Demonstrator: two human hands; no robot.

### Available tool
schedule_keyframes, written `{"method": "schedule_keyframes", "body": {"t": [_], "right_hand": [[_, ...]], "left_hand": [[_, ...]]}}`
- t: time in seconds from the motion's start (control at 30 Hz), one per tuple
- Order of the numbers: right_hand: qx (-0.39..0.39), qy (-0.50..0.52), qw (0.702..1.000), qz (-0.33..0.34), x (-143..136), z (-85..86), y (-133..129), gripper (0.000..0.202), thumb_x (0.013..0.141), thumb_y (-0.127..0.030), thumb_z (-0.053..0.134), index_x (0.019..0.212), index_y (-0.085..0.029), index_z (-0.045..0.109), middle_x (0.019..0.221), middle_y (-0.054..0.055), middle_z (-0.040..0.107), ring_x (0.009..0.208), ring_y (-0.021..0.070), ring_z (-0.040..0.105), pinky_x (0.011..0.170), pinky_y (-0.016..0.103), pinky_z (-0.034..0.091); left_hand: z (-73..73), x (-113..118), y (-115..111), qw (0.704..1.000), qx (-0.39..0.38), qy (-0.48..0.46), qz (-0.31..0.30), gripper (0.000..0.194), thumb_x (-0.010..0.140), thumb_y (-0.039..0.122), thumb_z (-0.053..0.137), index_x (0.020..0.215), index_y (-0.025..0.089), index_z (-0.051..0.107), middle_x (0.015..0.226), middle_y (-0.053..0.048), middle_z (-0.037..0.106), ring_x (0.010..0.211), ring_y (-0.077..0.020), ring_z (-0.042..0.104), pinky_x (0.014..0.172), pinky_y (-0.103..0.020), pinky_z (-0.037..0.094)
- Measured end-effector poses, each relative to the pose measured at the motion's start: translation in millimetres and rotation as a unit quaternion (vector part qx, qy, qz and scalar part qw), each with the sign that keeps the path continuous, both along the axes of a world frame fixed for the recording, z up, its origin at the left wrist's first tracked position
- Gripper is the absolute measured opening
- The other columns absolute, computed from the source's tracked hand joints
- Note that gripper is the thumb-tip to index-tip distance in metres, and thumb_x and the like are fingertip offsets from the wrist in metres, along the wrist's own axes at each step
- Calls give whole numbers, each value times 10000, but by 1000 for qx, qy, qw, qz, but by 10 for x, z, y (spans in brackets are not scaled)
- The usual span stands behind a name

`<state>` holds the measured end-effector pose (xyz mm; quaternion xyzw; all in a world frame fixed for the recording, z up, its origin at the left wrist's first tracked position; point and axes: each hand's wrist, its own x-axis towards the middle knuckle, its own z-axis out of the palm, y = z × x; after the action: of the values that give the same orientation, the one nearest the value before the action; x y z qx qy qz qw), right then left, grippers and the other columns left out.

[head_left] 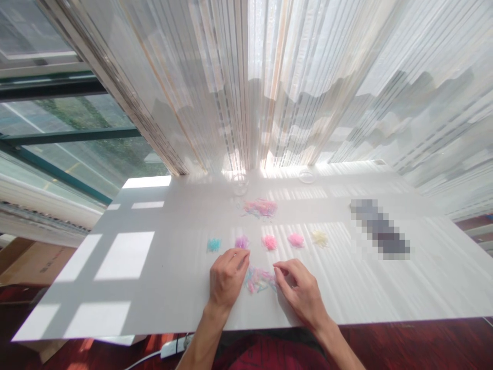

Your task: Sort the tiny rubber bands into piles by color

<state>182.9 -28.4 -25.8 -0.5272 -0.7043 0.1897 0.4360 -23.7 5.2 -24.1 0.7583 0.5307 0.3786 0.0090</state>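
Note:
A mixed pile of small, thin pastel strands that look like tiny rubber bands lies between my hands. My left hand is closed in a pinch just in front of a purple pile; whatever its fingertips hold is too small to make out. At the mixed pile's right edge, my right hand brings thumb and forefinger together, and anything between them cannot be made out. In the same row as the purple pile sit a teal pile, a hot pink pile, a lighter pink pile and a yellow pile.
A second mixed pile lies farther back on the white table. Behind it are a clear round container and a clear lid-like disc. A blurred dark object lies right. Striped curtains hang along the far edge.

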Motion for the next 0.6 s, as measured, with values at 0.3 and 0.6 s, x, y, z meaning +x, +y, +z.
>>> {"method": "schedule_keyframes", "body": {"t": [0.3,0.6], "right_hand": [[-9,16,1000,12,-9,9,25,126,1002,-225,574,952,-223,690,784,22,696,709,174,665,666,285,548],[-14,18,1000,15,-10,-5,31,171,1020,-278,554,941,-227,697,784,32,702,701,183,666,655,295,554]], "left_hand": [[56,-131,-107,997,-59,25,32,112,965,200,625,977,228,733,911,-5,753,685,-149,695,627,-246,503],[32,-44,33,995,-41,85,17,104,952,302,684,947,229,758,765,-1,745,653,-162,688,605,-243,468]]}}
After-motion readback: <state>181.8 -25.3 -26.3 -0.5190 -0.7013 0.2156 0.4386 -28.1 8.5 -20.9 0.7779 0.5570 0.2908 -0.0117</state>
